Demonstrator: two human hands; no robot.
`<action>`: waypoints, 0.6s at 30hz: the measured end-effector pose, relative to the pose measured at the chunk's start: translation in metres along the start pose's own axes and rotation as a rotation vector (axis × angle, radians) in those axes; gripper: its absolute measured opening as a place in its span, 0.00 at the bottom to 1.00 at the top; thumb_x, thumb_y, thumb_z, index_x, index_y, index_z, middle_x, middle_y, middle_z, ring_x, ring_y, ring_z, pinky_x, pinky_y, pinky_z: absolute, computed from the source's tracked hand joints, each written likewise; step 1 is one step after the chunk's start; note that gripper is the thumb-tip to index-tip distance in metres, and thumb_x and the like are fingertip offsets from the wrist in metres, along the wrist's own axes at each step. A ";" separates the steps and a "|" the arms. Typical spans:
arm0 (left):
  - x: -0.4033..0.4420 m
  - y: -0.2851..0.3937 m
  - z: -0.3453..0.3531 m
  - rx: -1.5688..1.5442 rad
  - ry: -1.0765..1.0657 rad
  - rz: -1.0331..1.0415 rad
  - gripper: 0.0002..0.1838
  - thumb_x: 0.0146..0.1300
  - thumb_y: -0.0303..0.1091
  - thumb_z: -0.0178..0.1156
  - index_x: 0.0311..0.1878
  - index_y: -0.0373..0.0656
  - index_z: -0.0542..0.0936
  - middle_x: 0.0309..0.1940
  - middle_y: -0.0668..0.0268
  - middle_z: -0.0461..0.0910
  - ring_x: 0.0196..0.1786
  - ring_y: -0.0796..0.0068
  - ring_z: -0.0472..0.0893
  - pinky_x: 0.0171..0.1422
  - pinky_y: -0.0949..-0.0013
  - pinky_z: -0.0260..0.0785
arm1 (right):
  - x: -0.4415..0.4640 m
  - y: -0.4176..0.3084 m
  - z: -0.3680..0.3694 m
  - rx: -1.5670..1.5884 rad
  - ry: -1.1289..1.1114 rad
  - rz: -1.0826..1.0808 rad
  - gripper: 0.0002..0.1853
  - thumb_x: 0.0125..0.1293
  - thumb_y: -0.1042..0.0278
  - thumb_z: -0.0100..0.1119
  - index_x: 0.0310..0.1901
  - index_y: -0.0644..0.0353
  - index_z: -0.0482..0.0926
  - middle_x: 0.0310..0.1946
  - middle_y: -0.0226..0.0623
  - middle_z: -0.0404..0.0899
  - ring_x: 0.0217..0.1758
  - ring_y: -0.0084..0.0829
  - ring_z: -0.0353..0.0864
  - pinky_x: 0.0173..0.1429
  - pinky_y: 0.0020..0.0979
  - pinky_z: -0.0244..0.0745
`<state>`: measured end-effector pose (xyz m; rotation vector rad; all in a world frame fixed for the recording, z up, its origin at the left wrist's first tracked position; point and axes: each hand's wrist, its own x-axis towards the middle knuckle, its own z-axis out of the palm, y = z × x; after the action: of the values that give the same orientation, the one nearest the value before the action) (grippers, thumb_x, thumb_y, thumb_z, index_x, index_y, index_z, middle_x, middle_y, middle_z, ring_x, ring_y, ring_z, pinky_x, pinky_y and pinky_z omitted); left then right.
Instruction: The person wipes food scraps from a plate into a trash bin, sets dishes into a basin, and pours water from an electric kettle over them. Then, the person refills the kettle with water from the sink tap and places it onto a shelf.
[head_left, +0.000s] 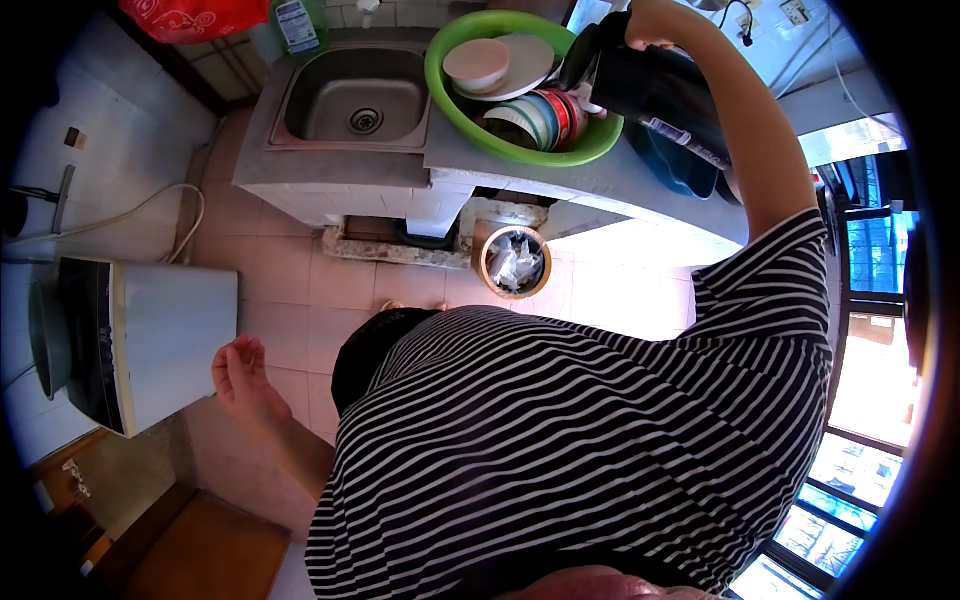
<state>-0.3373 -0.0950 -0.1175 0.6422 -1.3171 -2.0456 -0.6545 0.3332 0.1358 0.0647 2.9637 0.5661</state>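
**Tilting a black vessel (668,92) by the right side of a green basin (548,158)**

Gripping the vessel near its top with the right hand (652,28), with fingers wrapped closely round what is probably a handle. Holding the left hand (240,372) well apart, near a white appliance (180,325), with fingers loosely curled and nothing visible in the grasp.

Judging by the lean toward the dishes, seems to be at a pouring step. Cannot see any stream, nor tell how full the vessel is. Calls next, most likely, for a steady wrist, a controlled tilt and care not to knock the rim or the crockery.

Look into the basin, standing on the desk (600,187) beside the sink (345,100), to find a pale pink bowl (477,62) resting on a white plate (532,62). Note below them several bowls (520,118) tipped on edge and nested in a row, with red ones (572,118) at the right end. Cannot tell whether water lies beneath.

Find a dark teal tub (682,172) under the vessel's lower end in this view, with contents hidden. Spot on the floor a round bin (484,262), holding crumpled plastic bags (515,262).
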 end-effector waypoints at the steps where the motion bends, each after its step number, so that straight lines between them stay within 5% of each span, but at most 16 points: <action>1: -0.001 0.001 0.000 -0.001 -0.011 -0.002 0.06 0.64 0.30 0.51 0.41 0.38 0.70 0.37 0.59 0.77 0.39 0.70 0.76 0.48 0.68 0.69 | -0.003 -0.003 -0.001 0.012 -0.026 0.025 0.11 0.36 0.65 0.61 0.22 0.63 0.81 0.20 0.43 0.78 0.23 0.36 0.78 0.30 0.35 0.71; 10: 0.005 0.015 0.003 0.095 -0.060 -0.015 0.07 0.63 0.31 0.52 0.42 0.40 0.71 0.39 0.59 0.77 0.40 0.68 0.76 0.50 0.66 0.68 | -0.014 0.026 0.003 0.123 0.126 0.026 0.18 0.35 0.61 0.63 0.26 0.68 0.80 0.23 0.50 0.79 0.27 0.41 0.79 0.34 0.36 0.73; 12: 0.015 0.019 0.012 0.096 -0.095 -0.015 0.06 0.63 0.30 0.52 0.42 0.40 0.71 0.38 0.59 0.77 0.40 0.70 0.76 0.49 0.67 0.68 | -0.016 0.051 0.007 0.251 0.238 0.080 0.16 0.36 0.65 0.62 0.29 0.65 0.81 0.22 0.43 0.80 0.25 0.34 0.79 0.32 0.33 0.73; 13: 0.021 0.022 0.018 0.079 -0.129 -0.020 0.06 0.63 0.29 0.51 0.41 0.39 0.70 0.38 0.59 0.76 0.39 0.71 0.75 0.48 0.68 0.68 | 0.004 0.088 0.042 0.628 0.405 -0.136 0.12 0.42 0.65 0.57 0.26 0.67 0.75 0.10 0.29 0.66 0.10 0.22 0.65 0.15 0.24 0.59; 15: 0.036 0.027 0.033 0.113 -0.099 -0.023 0.06 0.63 0.28 0.51 0.42 0.38 0.71 0.38 0.59 0.76 0.40 0.71 0.75 0.48 0.69 0.68 | 0.000 0.121 0.045 0.646 0.319 -0.104 0.14 0.48 0.57 0.57 0.29 0.59 0.75 0.10 0.24 0.64 0.11 0.17 0.60 0.18 0.19 0.52; 18: 0.067 0.039 0.053 0.206 -0.224 0.024 0.11 0.64 0.29 0.51 0.48 0.36 0.70 0.39 0.61 0.76 0.42 0.73 0.75 0.49 0.71 0.67 | -0.050 0.091 0.023 0.820 0.304 -0.061 0.15 0.51 0.52 0.59 0.29 0.56 0.75 0.12 0.24 0.64 0.17 0.17 0.62 0.29 0.19 0.56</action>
<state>-0.4108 -0.1219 -0.0655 0.4932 -1.6730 -2.0241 -0.6002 0.4231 0.1542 -0.0424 3.2437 -0.7282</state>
